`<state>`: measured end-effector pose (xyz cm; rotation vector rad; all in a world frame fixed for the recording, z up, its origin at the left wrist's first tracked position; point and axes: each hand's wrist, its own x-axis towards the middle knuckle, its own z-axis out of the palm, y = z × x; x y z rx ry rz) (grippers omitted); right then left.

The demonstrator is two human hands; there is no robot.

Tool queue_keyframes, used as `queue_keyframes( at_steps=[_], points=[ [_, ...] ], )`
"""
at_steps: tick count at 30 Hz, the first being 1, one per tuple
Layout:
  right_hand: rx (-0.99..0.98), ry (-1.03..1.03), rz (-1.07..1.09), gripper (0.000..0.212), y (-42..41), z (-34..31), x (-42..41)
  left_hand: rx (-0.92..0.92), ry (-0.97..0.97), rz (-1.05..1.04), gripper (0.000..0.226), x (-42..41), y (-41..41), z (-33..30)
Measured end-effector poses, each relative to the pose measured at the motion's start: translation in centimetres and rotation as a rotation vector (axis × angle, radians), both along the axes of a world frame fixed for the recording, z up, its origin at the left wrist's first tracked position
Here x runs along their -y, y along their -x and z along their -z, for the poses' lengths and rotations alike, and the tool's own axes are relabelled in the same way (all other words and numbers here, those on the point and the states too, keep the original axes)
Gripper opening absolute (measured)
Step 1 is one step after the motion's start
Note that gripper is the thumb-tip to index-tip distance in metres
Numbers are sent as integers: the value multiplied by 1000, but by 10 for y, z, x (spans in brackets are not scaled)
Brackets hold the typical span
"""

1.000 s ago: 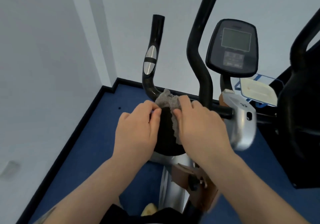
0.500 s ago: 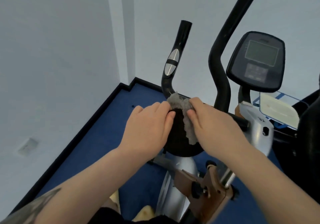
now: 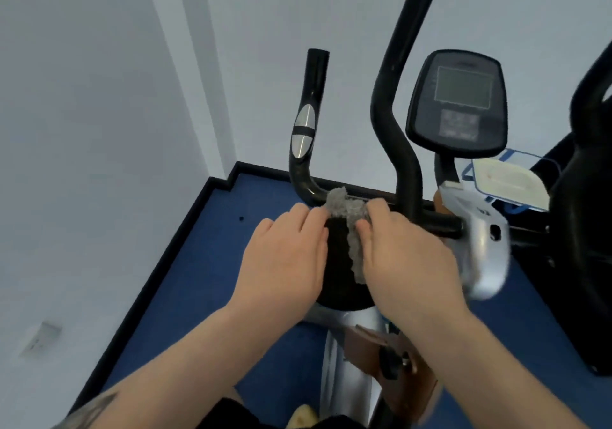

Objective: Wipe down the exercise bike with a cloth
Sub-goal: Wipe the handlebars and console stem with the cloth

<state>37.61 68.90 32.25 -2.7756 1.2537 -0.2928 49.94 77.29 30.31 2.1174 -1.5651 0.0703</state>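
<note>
The grey cloth (image 3: 349,226) is pinched by both hands, left hand (image 3: 284,256) and right hand (image 3: 404,256), over the exercise bike (image 3: 341,263) (black part, by the handlebar).

Cloth (image 3: 347,210) on seat (image 3: 337,263), between hands.

Both hands lie on the black seat (image 3: 337,263) of the exercise bike (image 3: 407,170): left hand (image 3: 284,256) at 9 o'clock, right hand (image 3: 404,256) at 3 o'clock, gripping the grey cloth (image 3: 347,211).
</note>
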Motion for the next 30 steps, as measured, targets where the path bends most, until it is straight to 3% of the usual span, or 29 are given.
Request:
queue_keyframes(
  at_steps=[5, 9, 13, 16, 18, 21, 24, 26, 30],
  points=[
    [176, -90, 124, 26, 15, 7, -22, 68, -20, 229, 44, 8, -15, -3],
    [237, -127, 223, 23, -1, 6, -13, -59, 42, 339, 43, 11, -22, 2],
    [404, -162, 383, 37, 0, 16, -53, -282, 79, 386, 45, 8, -26, 13],
    [361, -143, 401, 44, 0, 20, -56, -392, 103, 439, 44, 9, -31, 18],
    [343, -147, 435, 38, 1, 22, -49, -397, 93, 489, 44, 11, -37, 21],
    [586, -93, 642, 19, -15, 38, -67, -459, 54, 556, 46, 13, -43, 23],
    [964, -188, 845, 33, -44, 56, -89, -542, 37, 589, 49, 13, -45, 23],
    [1051, -196, 894, 39, -48, 65, -88, -519, 32, 628, 51, 15, -47, 24],
    [1234, -143, 922, 22, -65, 70, -85, -461, 46, 684, 51, 17, -52, 25]
  ],
)
